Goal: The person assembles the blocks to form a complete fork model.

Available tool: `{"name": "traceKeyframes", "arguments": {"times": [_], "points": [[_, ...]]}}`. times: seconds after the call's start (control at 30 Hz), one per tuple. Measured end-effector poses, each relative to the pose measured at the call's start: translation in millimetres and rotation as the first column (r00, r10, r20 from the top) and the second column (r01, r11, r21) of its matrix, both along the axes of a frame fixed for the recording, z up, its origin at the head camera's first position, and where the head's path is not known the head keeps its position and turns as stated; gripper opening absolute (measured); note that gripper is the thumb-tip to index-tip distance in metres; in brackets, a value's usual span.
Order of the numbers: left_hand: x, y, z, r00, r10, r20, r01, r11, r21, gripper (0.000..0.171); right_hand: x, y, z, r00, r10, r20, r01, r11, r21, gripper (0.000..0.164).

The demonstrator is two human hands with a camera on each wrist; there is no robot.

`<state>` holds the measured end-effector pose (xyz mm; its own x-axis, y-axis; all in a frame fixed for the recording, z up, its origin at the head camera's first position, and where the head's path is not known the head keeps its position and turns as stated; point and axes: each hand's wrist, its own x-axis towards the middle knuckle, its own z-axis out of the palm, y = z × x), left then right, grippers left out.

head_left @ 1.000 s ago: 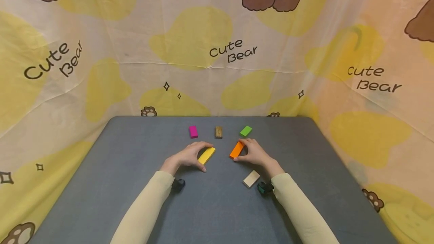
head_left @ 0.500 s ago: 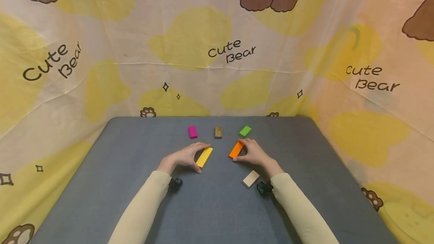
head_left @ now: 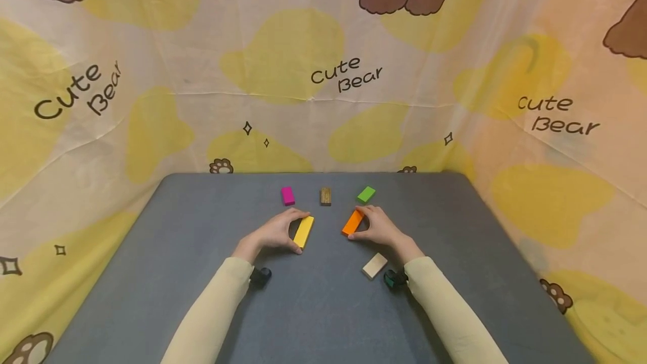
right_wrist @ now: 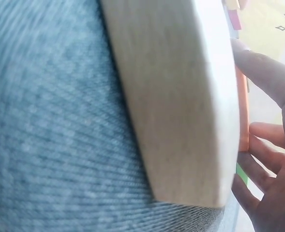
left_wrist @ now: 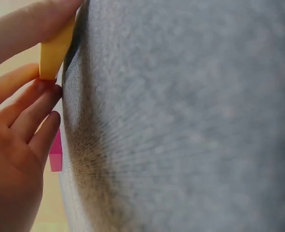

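My left hand [head_left: 274, 233] holds a yellow block [head_left: 304, 232] at its two ends, thumb at the near end and fingers at the far end. In the left wrist view the yellow block [left_wrist: 55, 52] shows between thumb and fingertips. Across a gap, my right hand [head_left: 382, 229] pinches an orange block [head_left: 352, 222] the same way, the block slanting away to the right. A pale wooden block [head_left: 374, 266] lies on the table near the right wrist. It fills much of the right wrist view and partly hides the orange block [right_wrist: 243, 113] there.
Along the back of the grey table [head_left: 303, 313] lie a magenta block [head_left: 288, 195], a brown wood-grained block [head_left: 326, 196] and a green block [head_left: 366, 194]. A printed cloth [head_left: 283, 55] hangs behind the table and at both sides.
The yellow block has shifted slightly left and turned to point more straight away from me. My left thumb has come in against its near end. My right hand and the orange block stay put.
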<state>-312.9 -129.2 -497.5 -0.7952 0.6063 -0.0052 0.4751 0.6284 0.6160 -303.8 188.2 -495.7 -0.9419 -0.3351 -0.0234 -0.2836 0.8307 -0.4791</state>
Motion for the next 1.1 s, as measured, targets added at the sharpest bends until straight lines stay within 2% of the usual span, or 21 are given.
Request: {"name": "traceKeyframes", "arguments": {"times": [0.2,0.6,0.87,1.1], "points": [[4.5,1,1.8,0.999,0.042,-0.013,-0.042,0.999,-0.002,0.097,-0.5,1,1.4,1.0,-0.002,0.002,0.002,1.0,0.001,0.091],[15.6,5,4.5,0.995,0.094,-0.03,-0.092,0.994,0.055,0.096,-2.0,3,-0.6,1.0,-0.008,0.017,0.008,1.0,-0.013,0.091],[24.5,8,9.5,0.995,0.087,-0.044,-0.083,0.992,0.091,0.093,-5.4,3,-1.2,1.0,-0.012,0.012,0.012,1.0,0.005,0.091],[32.0,12,13.6,0.996,0.081,-0.029,-0.077,0.991,0.107,0.093,-3.6,1,-4.1,1.0,-0.017,0.017,0.017,1.0,-0.004,0.092]]}}
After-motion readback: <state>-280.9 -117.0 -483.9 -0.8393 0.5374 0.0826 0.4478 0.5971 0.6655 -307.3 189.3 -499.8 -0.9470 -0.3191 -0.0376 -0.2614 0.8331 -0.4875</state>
